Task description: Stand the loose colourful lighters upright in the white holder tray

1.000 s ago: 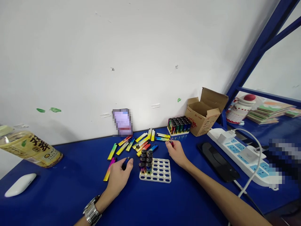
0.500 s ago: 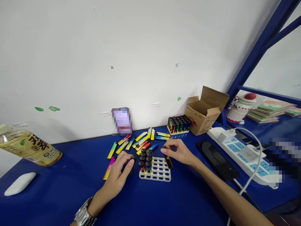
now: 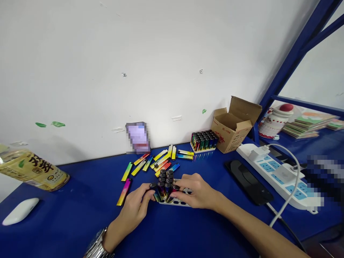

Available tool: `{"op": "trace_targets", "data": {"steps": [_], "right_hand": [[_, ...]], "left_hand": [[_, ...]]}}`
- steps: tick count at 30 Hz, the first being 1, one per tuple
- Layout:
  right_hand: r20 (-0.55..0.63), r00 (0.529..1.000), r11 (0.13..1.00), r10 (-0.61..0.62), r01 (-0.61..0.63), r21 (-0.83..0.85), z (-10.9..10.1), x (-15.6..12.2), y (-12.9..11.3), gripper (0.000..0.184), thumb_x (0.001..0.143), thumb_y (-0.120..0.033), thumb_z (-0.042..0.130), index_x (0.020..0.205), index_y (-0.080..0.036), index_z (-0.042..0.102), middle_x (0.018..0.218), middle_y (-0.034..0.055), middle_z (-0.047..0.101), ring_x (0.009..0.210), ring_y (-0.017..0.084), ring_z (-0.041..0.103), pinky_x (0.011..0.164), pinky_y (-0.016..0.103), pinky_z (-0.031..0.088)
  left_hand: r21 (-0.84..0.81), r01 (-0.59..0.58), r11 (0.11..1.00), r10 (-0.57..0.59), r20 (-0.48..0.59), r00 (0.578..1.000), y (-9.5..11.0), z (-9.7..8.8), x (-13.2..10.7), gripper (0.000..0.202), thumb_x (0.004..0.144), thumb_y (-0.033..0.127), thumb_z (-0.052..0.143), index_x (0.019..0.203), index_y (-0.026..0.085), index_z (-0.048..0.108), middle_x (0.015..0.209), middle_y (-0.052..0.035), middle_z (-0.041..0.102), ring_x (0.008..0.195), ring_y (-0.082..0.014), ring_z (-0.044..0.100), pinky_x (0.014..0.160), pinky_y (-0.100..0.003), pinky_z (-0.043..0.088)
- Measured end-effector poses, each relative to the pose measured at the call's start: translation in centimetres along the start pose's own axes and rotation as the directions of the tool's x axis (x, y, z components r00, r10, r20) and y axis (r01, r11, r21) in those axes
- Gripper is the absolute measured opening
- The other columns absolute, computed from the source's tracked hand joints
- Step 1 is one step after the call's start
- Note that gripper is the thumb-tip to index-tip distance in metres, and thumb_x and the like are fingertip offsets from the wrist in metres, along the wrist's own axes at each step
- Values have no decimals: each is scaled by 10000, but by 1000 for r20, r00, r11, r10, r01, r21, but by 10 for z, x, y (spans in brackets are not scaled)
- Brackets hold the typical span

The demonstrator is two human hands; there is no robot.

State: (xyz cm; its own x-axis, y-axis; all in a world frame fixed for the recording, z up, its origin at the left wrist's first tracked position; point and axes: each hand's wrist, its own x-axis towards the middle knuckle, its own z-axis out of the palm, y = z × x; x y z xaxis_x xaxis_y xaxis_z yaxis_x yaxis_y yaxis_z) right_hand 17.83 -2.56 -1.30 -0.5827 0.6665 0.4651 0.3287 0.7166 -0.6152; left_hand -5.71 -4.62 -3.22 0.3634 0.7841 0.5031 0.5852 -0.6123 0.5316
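Note:
My left hand (image 3: 138, 202) pinches a dark blue-green lighter (image 3: 156, 192) at the left front corner of the white holed tray (image 3: 172, 203). Between the fingers of my right hand (image 3: 195, 191) is another lighter (image 3: 174, 190), tilted, its dark top showing over the tray's front row. Several lighters (image 3: 164, 179) stand upright in the tray's left columns. My right hand covers much of the tray's right side. Loose lighters in bright metallic colours lie behind the tray, and a pink-yellow lighter (image 3: 124, 191) rests left of my left hand.
A full tray of lighters (image 3: 204, 141) stands by an open cardboard box (image 3: 231, 129) at the wall. On the right lie a black phone (image 3: 248, 182) and a power strip (image 3: 279, 175) with cables. A drink bottle (image 3: 34, 170) and white mouse (image 3: 20, 211) are at left.
My right hand has moved left and down with its lighter to the tray's front row. My left hand has shifted right, bringing its lighter to the tray's left front corner.

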Motion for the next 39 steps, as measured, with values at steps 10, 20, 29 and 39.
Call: {"op": "trace_targets", "data": {"steps": [10,20,29,39], "right_hand": [[79,983,912,-167,184,-366,8,0,-5,335,942,-392,473,726,-159,577,651,24,619,599,134,552,608,263,352],[36,999,947,26,-13,-320,-6,2,13,554,1015,-301,154,708,-156,592,595,24,555,576,136,471,655,291,331],[91,925,813,368,-273,-514,-4,9,29,419,999,-387,216,1252,-268,527,828,57,517,827,201,469,769,322,361],[-173,841,612,513,-499,-614,-7,7,34,282,940,-414,401,1013,-214,586,937,108,540,854,240,504,731,349,380]], "left_hand": [[152,-295,944,290,55,956,15,-1,11,176,932,96,362,836,186,479,659,12,518,557,-97,487,524,-189,398],[462,-256,849,252,73,965,-3,-12,15,311,935,161,332,693,170,526,589,-19,553,550,-145,499,603,-285,392],[919,168,357,-391,-16,920,-5,-16,12,345,907,287,321,825,117,611,741,-130,615,651,-277,618,576,-351,406],[652,70,755,-97,5,995,-27,7,4,247,918,251,305,877,168,534,780,-95,591,728,-240,610,647,-355,480]]}}
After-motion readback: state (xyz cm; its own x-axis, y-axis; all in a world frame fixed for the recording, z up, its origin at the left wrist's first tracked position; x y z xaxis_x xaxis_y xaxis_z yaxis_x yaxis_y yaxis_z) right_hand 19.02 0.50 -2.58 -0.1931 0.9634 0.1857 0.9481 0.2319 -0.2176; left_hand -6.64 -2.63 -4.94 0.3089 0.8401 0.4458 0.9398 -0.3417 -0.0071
